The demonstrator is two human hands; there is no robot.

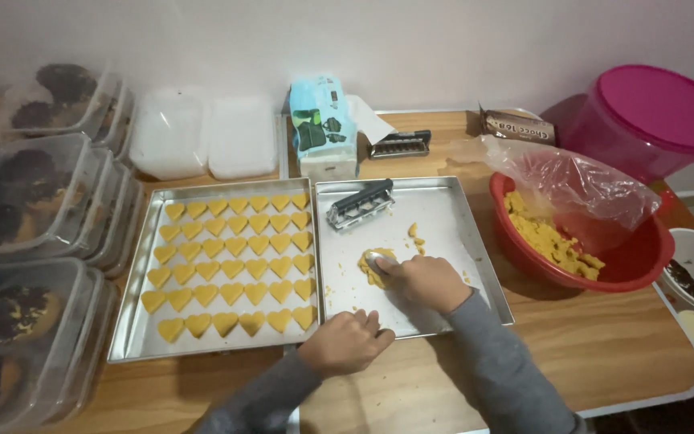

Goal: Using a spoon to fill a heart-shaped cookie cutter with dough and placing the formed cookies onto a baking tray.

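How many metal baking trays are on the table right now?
2. The left tray is filled with rows of heart-shaped dough pieces; the right tray sits beside it, where the right hand presses a cutter into dough. None appears hidden.

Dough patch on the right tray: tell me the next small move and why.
Probably lift the metal cutter straight up. The right hand presses it into the dough patch on the right tray; the left hand steadies that tray's front edge, and the left tray has room in its front row.
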